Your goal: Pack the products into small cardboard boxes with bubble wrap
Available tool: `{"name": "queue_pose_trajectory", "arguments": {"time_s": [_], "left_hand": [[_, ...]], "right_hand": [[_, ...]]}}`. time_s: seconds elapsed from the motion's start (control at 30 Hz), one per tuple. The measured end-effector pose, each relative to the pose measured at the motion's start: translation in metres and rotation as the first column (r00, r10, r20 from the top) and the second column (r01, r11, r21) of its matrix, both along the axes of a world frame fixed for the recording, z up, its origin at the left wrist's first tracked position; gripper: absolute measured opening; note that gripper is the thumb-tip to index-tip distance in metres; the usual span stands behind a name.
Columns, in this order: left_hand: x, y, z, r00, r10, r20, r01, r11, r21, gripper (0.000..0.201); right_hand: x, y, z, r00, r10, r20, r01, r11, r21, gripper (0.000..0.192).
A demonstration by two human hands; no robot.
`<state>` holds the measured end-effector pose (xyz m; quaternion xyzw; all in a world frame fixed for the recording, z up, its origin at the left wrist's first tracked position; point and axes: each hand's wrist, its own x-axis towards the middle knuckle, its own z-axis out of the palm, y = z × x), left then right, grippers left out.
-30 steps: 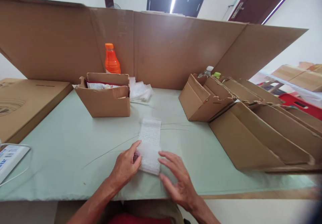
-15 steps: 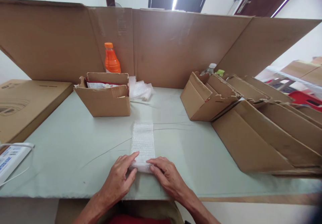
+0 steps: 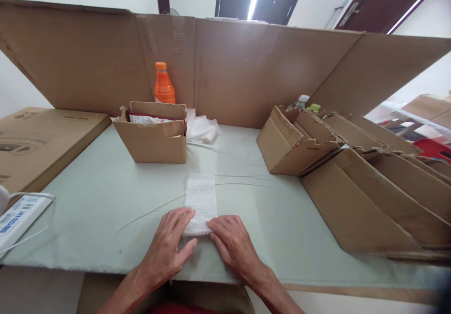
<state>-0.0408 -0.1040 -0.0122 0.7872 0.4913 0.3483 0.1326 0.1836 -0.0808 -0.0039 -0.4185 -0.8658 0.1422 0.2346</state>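
Note:
A strip of clear bubble wrap [image 3: 201, 199] lies flat on the table, its near end folded over into a thicker edge. My left hand [image 3: 169, 243] rests with its fingertips on the left side of that near end; the thumb is held apart over the tablecloth, so the hand is open. At the near right corner, my right hand [image 3: 234, 246] has its fingertips on top of the fold and its thumb close by the edge, closed on the wrap. Whatever may lie inside the fold is hidden.
A cardboard box [image 3: 160, 142] with packets stands beyond, beside loose plastic sheets [image 3: 202, 128] and an orange bottle [image 3: 164, 86]. Open cardboard bins [image 3: 359, 201] line the right side. A flat carton [image 3: 52, 140] and a power strip [image 3: 23, 215] lie left. Thin dark lines cross the tablecloth.
The folded near end of the bubble wrap now lies flatter. My left thumb has come away from its edge, and both hands' fingers have moved slightly forward over it. The view has shifted a little.

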Motion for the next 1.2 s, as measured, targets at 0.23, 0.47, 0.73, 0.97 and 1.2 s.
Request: {"name": "queue_pose_trajectory", "arguments": {"time_s": [0.23,0.47,0.73,0.97,1.2], "left_hand": [[-0.001,-0.001,0.006,0.995,0.096,0.03,-0.084,0.96,-0.265,0.046],[0.003,0.016,-0.004,0.931,0.302,0.207,-0.207,0.9,-0.384,0.05],[0.009,-0.004,0.001,0.401,0.502,0.766,0.288,0.725,-0.626,0.094],[0.024,0.002,-0.008,0.538,0.351,0.767,0.242,0.807,-0.538,0.078],[-0.022,0.047,0.038,0.877,0.297,0.377,-0.266,0.955,-0.134,0.051]], "right_hand": [[0.009,-0.017,0.008,0.994,-0.077,-0.082,0.08,0.996,0.035,0.029],[-0.006,0.003,0.005,0.996,0.025,0.086,-0.031,0.997,0.074,0.028],[-0.015,0.004,0.003,0.94,-0.173,-0.294,0.009,0.873,-0.487,0.032],[0.002,0.02,0.012,0.872,-0.222,-0.437,-0.026,0.869,-0.494,0.076],[0.003,0.044,0.009,0.863,-0.339,-0.374,0.127,0.863,-0.49,0.037]]}}
